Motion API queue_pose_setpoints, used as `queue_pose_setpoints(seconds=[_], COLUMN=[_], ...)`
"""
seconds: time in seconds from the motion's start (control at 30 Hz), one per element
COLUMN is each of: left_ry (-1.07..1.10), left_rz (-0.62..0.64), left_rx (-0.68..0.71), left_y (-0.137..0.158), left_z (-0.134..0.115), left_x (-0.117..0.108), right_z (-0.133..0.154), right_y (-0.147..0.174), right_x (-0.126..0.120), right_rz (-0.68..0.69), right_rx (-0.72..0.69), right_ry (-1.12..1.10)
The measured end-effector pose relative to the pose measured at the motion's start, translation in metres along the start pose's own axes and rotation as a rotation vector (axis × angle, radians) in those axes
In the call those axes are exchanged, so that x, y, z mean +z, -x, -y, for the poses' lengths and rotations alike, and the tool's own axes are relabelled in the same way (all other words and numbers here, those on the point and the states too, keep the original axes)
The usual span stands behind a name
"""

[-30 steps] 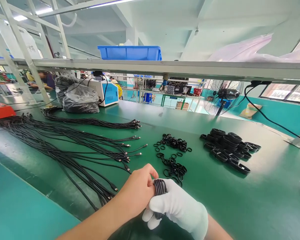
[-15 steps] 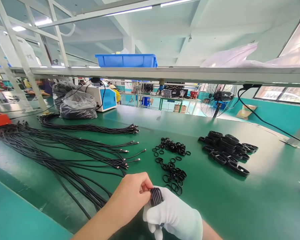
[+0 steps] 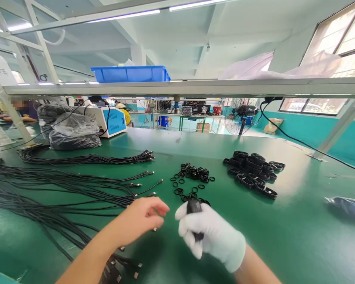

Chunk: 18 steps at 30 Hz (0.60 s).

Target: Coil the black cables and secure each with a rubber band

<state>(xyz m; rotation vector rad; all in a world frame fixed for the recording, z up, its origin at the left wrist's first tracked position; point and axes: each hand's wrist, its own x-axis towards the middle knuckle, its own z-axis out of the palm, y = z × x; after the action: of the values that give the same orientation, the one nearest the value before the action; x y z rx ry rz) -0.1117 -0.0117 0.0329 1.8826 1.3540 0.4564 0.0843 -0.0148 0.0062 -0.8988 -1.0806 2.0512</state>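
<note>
My right hand (image 3: 210,227), in a white glove, is closed around a coiled black cable (image 3: 194,206) above the green table. The glove covers much of the coil. To its left, my bare left hand (image 3: 140,217) is raised with thumb and fingers apart, holding nothing. Just beyond both hands lies a scatter of small black rings (image 3: 194,172). Long loose black cables (image 3: 62,189) with metal connector ends stretch across the table on the left, some passing under my left forearm. At the right is a heap of coiled black cables (image 3: 253,167).
A bundle of black cables (image 3: 88,159), a clear plastic bag with dark contents (image 3: 75,132) and a white-and-blue machine (image 3: 106,120) stand farther back left. A shelf (image 3: 195,87) with a blue bin (image 3: 131,73) spans overhead. A plastic-wrapped package (image 3: 349,207) lies far right.
My left hand has let go of the coil and moved left, its fingers parting. My right hand keeps the coil, now slightly higher. The view has turned to the right.
</note>
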Motion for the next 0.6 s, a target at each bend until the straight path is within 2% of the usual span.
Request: queue_pose_setpoints(seconds=[0.1, 0.2, 0.33, 0.43, 0.53, 0.6], left_ry=[-0.101, -0.204, -0.292, -0.292, -0.212, -0.037], left_rz=[-0.072, -0.083, -0.067, -0.102, -0.157, -0.142], left_rx=[-0.015, 0.009, 0.020, -0.022, -0.098, -0.121], left_y=[-0.026, -0.048, -0.060, -0.053, -0.036, -0.022], left_z=[0.005, 0.002, -0.001, 0.004, 0.009, 0.009], left_x=[0.007, 0.034, 0.059, 0.054, 0.039, 0.034], right_z=[0.015, 0.018, 0.014, 0.013, 0.013, 0.011], right_y=[0.005, 0.005, 0.002, 0.001, 0.000, -0.001], right_x=[-0.023, -0.034, -0.034, -0.031, -0.024, -0.015], right_rz=[-0.184, -0.225, -0.142, -0.117, -0.158, -0.234], right_rx=[-0.254, -0.243, -0.198, -0.188, -0.191, -0.173], right_ry=[-0.243, -0.283, -0.264, -0.261, -0.197, -0.072])
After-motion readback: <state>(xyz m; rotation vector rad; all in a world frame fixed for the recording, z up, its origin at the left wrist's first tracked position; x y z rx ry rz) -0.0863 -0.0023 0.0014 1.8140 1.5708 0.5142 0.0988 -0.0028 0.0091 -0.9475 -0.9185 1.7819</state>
